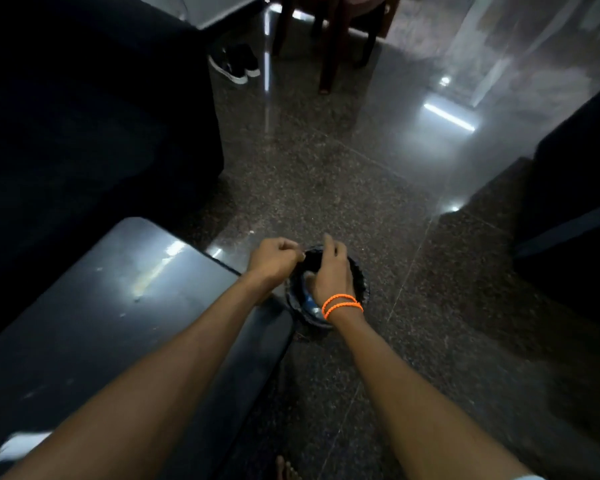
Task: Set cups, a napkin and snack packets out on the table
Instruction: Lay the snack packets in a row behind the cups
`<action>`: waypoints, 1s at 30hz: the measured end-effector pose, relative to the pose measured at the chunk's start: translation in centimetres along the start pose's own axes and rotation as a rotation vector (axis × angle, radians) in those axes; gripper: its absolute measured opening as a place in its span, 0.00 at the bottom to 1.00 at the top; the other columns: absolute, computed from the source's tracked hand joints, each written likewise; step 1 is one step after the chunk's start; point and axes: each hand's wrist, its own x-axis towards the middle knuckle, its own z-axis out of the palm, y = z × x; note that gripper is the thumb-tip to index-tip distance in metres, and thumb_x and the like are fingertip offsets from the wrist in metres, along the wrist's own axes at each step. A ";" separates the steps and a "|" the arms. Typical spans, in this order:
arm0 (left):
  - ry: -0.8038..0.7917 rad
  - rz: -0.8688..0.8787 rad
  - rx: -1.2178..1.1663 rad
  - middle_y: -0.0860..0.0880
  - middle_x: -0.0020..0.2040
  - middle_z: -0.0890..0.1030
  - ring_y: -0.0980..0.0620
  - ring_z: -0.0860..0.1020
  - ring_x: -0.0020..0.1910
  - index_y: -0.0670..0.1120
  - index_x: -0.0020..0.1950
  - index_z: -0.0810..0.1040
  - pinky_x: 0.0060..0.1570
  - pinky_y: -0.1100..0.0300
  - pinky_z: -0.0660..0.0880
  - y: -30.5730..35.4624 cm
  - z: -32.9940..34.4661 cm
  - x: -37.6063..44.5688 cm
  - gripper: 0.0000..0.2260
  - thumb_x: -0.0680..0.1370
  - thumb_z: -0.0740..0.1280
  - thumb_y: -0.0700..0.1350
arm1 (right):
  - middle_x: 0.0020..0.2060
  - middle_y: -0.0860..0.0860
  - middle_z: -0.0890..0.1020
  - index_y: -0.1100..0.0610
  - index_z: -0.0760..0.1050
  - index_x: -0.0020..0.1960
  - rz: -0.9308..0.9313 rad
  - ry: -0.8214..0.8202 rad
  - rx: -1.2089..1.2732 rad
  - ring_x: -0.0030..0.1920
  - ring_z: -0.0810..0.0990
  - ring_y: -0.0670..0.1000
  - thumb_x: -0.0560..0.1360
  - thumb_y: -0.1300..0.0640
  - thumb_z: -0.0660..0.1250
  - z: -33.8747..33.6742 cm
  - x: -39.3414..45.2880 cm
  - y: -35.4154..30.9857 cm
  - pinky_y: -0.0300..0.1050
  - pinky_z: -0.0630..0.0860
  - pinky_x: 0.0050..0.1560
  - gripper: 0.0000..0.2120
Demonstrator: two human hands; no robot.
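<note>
The table (94,306) is dark and shiny, and it sits low on your left side. A small white thing (18,445) lies at its near edge, too blurry to tell what it is. Your left hand (274,259) is just past the table's far right corner. Its fingers are curled tight together, and they seem to pinch something tiny, but you cannot tell what. Right beside it is a dark round basket (359,282) on the speckled floor (430,341), close against the table's corner. Your right hand (329,275) reaches down into the basket. Its fingers are bent and partly hidden inside, so you cannot tell if they hold anything. Two orange bands (342,306) go around that wrist. Something shiny and bluish (310,303) shows inside the basket. Far away at the top, black shoes (234,64) sit on the floor near wooden chair legs (329,50)
</note>
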 end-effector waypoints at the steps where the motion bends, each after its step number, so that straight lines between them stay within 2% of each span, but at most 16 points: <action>1: 0.050 0.000 -0.067 0.52 0.47 0.85 0.49 0.83 0.54 0.50 0.45 0.83 0.62 0.51 0.81 0.2 -1.5 -1.1 0.03 0.76 0.73 0.42 | 0.78 0.62 0.60 0.59 0.56 0.82 -0.042 0.020 0.036 0.73 0.69 0.65 0.75 0.61 0.73 -0.6 -0.4 -2.3 0.53 0.70 0.73 0.41; 4: 0.206 0.002 -0.224 0.46 0.55 0.87 0.46 0.84 0.59 0.46 0.56 0.86 0.65 0.47 0.80 0.2 -7.0 -4.6 0.09 0.76 0.73 0.42 | 0.75 0.64 0.64 0.62 0.60 0.80 -0.184 0.066 0.139 0.73 0.70 0.64 0.74 0.62 0.73 -1.5 -2.7 -9.7 0.50 0.68 0.73 0.39; 6: 0.298 0.007 -0.314 0.47 0.54 0.88 0.47 0.85 0.58 0.49 0.54 0.86 0.65 0.46 0.80 -0.8 -11.6 -7.7 0.08 0.77 0.71 0.43 | 0.73 0.64 0.67 0.64 0.63 0.79 -0.273 0.061 0.209 0.73 0.71 0.62 0.73 0.62 0.74 -1.2 -5.4 -14.9 0.47 0.66 0.73 0.38; 8: 0.371 0.025 -0.385 0.50 0.53 0.88 0.49 0.85 0.56 0.52 0.51 0.85 0.64 0.47 0.81 -2.7 -16.3 -10.9 0.08 0.76 0.70 0.42 | 0.70 0.64 0.71 0.65 0.66 0.77 -0.357 0.069 0.283 0.70 0.74 0.62 0.73 0.64 0.74 0.0 -8.9 -20.1 0.47 0.68 0.71 0.35; 11: 0.487 0.079 -0.425 0.53 0.51 0.88 0.53 0.86 0.53 0.52 0.51 0.86 0.61 0.52 0.82 -7.1 -23.4 -15.5 0.10 0.76 0.68 0.40 | 0.62 0.61 0.77 0.63 0.71 0.73 -0.513 0.076 0.365 0.60 0.79 0.56 0.73 0.65 0.73 3.8 -15.2 -26.8 0.46 0.77 0.61 0.29; 14: 0.627 0.100 -0.461 0.55 0.48 0.88 0.59 0.86 0.49 0.54 0.51 0.86 0.53 0.60 0.82 -12.8 -30.1 -20.2 0.11 0.78 0.69 0.40 | 0.60 0.55 0.78 0.60 0.73 0.71 -0.633 -0.010 0.421 0.54 0.80 0.48 0.75 0.66 0.70 8.9 -22.2 -32.7 0.45 0.82 0.48 0.25; 17: 0.788 0.073 -0.534 0.54 0.46 0.88 0.59 0.86 0.47 0.54 0.50 0.86 0.49 0.62 0.82 -19.1 -35.7 -25.6 0.10 0.78 0.70 0.39 | 0.58 0.56 0.80 0.62 0.75 0.69 -0.769 -0.122 0.410 0.53 0.82 0.51 0.75 0.68 0.70 14.4 -29.2 -37.3 0.48 0.83 0.47 0.23; 20: 0.964 -0.009 -0.600 0.53 0.44 0.88 0.57 0.86 0.44 0.53 0.48 0.86 0.46 0.63 0.82 -25.4 -39.5 -30.8 0.10 0.77 0.70 0.37 | 0.60 0.57 0.81 0.63 0.76 0.68 -0.878 -0.270 0.389 0.56 0.83 0.56 0.73 0.70 0.71 19.1 -36.0 -40.8 0.55 0.83 0.51 0.23; 24: 1.152 -0.136 -0.663 0.53 0.44 0.87 0.54 0.85 0.46 0.50 0.49 0.85 0.47 0.60 0.81 -32.8 -42.6 -36.9 0.08 0.77 0.70 0.38 | 0.61 0.57 0.81 0.62 0.76 0.69 -0.996 -0.489 0.326 0.58 0.82 0.57 0.74 0.67 0.72 23.9 -43.8 -43.5 0.53 0.81 0.55 0.24; 27: 1.319 -0.274 -0.594 0.54 0.46 0.86 0.55 0.84 0.48 0.49 0.52 0.85 0.47 0.64 0.79 -37.9 -43.9 -40.8 0.08 0.78 0.69 0.40 | 0.56 0.59 0.82 0.62 0.79 0.65 -1.028 -0.647 0.212 0.55 0.82 0.61 0.75 0.63 0.71 27.0 -47.9 -44.2 0.54 0.79 0.54 0.18; 28: 1.376 -0.339 -0.590 0.52 0.48 0.85 0.52 0.84 0.49 0.48 0.54 0.84 0.49 0.61 0.80 -39.5 -44.0 -41.9 0.07 0.78 0.68 0.40 | 0.53 0.59 0.82 0.61 0.80 0.61 -1.031 -0.679 0.148 0.53 0.82 0.61 0.75 0.61 0.71 27.9 -49.0 -44.3 0.53 0.78 0.51 0.14; 30: 1.441 -0.501 -0.614 0.47 0.54 0.84 0.46 0.83 0.54 0.45 0.57 0.82 0.57 0.49 0.80 -42.4 -43.5 -43.4 0.08 0.78 0.68 0.42 | 0.48 0.57 0.82 0.59 0.81 0.54 -1.030 -0.703 0.024 0.50 0.81 0.59 0.76 0.57 0.70 29.4 -50.9 -44.1 0.47 0.74 0.46 0.08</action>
